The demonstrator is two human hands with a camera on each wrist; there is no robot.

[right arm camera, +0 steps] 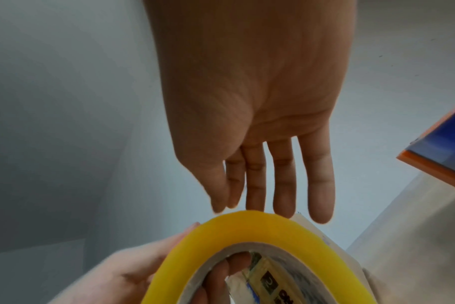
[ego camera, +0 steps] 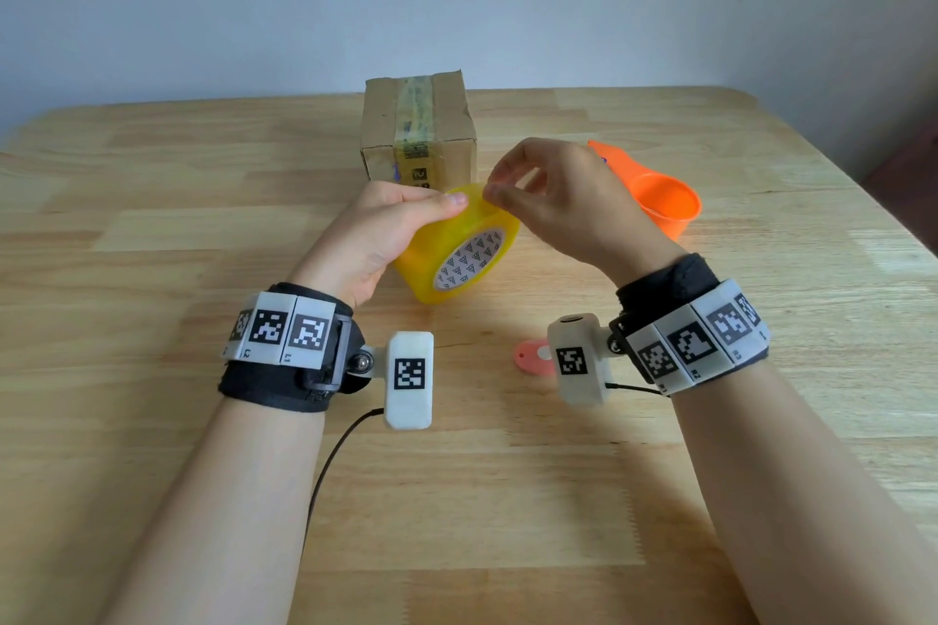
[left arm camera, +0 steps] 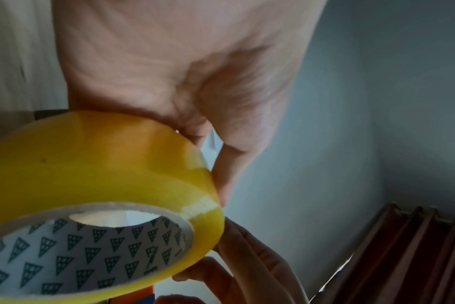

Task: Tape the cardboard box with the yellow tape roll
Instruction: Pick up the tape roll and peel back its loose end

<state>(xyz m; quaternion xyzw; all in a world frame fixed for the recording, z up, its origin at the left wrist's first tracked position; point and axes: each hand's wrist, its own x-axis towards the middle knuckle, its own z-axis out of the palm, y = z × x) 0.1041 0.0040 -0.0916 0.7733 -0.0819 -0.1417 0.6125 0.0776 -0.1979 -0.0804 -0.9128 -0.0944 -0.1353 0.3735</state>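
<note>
The yellow tape roll (ego camera: 446, 239) is held tilted above the table, its patterned core facing me. My left hand (ego camera: 406, 223) grips it, thumb on the outer face and fingers (right arm camera: 218, 273) through the core. My right hand (ego camera: 507, 188) reaches over from the right, and its nearly straight fingertips (right arm camera: 255, 203) touch the roll's (right arm camera: 260, 226) top edge. No loose strip of tape shows. The cardboard box (ego camera: 419, 132) stands just behind the roll, closed, with an old strip of tape across its top. In the left wrist view the roll (left arm camera: 91, 164) fills the lower left under my left hand (left arm camera: 195, 82).
An orange plastic scoop (ego camera: 660, 203) lies right of the box, behind my right hand. A small pink disc (ego camera: 530, 355) lies on the wooden table (ego camera: 203, 218) near my right wrist. Grey walls stand behind the table.
</note>
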